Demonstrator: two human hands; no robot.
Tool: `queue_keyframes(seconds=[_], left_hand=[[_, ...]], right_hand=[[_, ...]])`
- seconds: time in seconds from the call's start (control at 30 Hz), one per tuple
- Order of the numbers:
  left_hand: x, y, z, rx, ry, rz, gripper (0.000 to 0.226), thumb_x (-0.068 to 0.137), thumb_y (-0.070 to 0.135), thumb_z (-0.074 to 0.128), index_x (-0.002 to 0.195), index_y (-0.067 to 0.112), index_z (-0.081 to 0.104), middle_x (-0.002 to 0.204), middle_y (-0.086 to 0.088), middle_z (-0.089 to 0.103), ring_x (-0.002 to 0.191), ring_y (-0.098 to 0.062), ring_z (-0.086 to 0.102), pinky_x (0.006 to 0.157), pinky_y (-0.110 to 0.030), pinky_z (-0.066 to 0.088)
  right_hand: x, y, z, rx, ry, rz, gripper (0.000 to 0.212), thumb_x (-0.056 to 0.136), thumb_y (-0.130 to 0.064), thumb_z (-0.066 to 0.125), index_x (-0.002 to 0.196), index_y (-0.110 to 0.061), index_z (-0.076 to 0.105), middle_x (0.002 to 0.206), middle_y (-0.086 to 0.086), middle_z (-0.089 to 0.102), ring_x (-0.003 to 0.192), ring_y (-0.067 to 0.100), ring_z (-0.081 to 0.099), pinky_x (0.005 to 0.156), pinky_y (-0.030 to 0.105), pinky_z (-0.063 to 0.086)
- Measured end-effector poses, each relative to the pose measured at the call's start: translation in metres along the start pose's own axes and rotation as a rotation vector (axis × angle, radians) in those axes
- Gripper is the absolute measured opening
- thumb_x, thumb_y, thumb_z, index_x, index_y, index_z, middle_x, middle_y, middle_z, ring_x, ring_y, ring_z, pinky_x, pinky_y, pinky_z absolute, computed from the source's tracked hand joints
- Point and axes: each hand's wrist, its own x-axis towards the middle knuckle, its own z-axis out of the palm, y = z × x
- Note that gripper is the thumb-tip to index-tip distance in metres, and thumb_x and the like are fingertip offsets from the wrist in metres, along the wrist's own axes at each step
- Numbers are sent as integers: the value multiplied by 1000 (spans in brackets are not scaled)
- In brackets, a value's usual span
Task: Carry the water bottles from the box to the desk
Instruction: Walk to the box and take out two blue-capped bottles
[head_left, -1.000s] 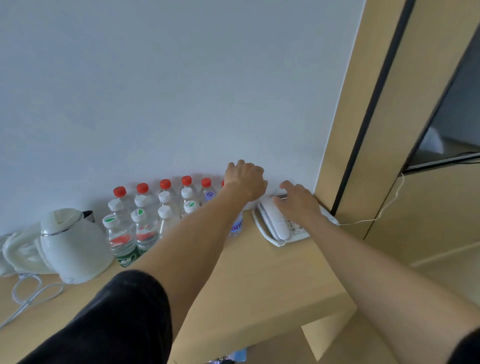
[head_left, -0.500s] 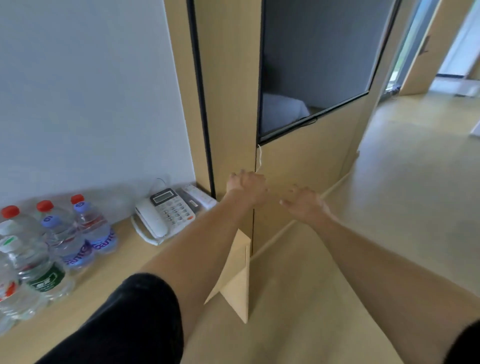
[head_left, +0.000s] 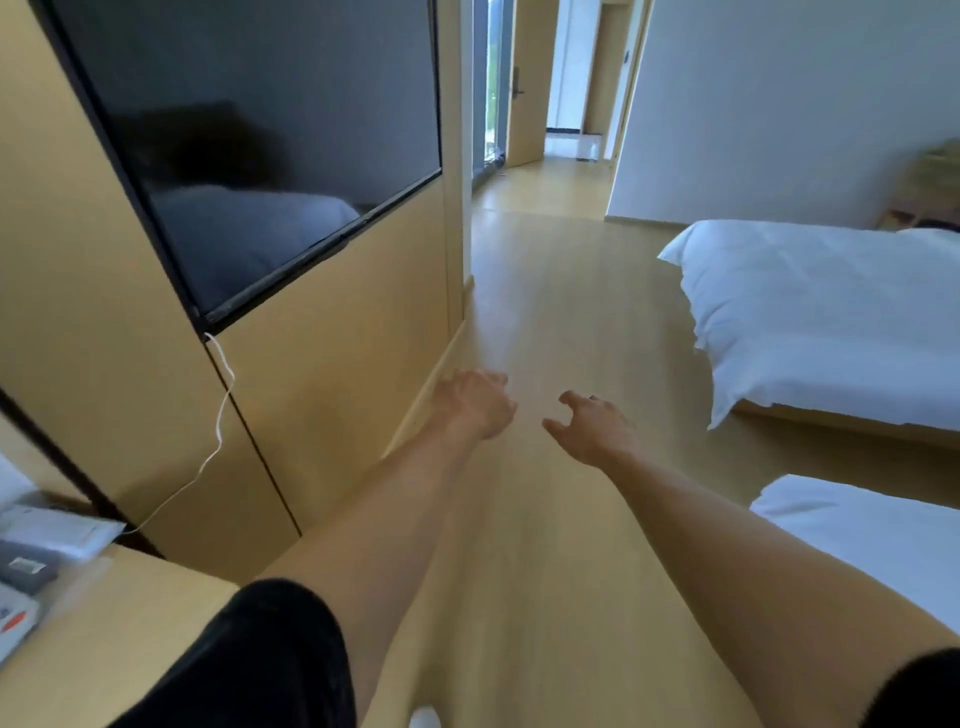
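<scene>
Ahead, beds (head_left: 831, 312) (white) flank floor (head_left: 545, 322); television (head_left: 270, 150) left.

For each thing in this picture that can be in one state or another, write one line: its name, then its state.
left hand: empty, fingers loosely curled, held out over the floor
right hand: empty, fingers spread and relaxed
television: off, screen dark
white cable: hanging loose from under the television
near bed: made, white cover on
door: standing open at the far end
</scene>
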Motion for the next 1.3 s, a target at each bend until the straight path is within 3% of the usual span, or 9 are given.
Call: queue_keyframes(seconds=[0.27, 0.87, 1.3], left_hand=[[134, 65, 8, 100, -36, 162, 48, 104, 44, 34, 147, 26, 45, 150, -4, 49, 136, -28, 45, 108, -41, 35], [444, 104, -29, 47, -68, 271, 45, 104, 39, 39, 146, 25, 48, 148, -7, 48, 138, -29, 42, 112, -42, 32], [668, 177, -39, -14, -96, 217, 48, 104, 47, 39, 148, 28, 45, 153, -6, 44, 142, -28, 39, 117, -43, 29]], right_hand=[[96, 69, -27, 21, 12, 172, 62, 98, -56, 48, 150, -24, 41, 150, 10, 48, 138, 28, 45, 113, 42, 39], [377, 121, -88, 62, 75, 376, 62, 96, -61, 45, 150, -31, 41, 153, 3, 45, 138, 25, 44, 104, 42, 41], [612, 216, -128, 67, 30, 316, 64, 96, -61, 46, 151, -30, 39, 153, 7, 43, 140, 27, 41, 108, 42, 38]])
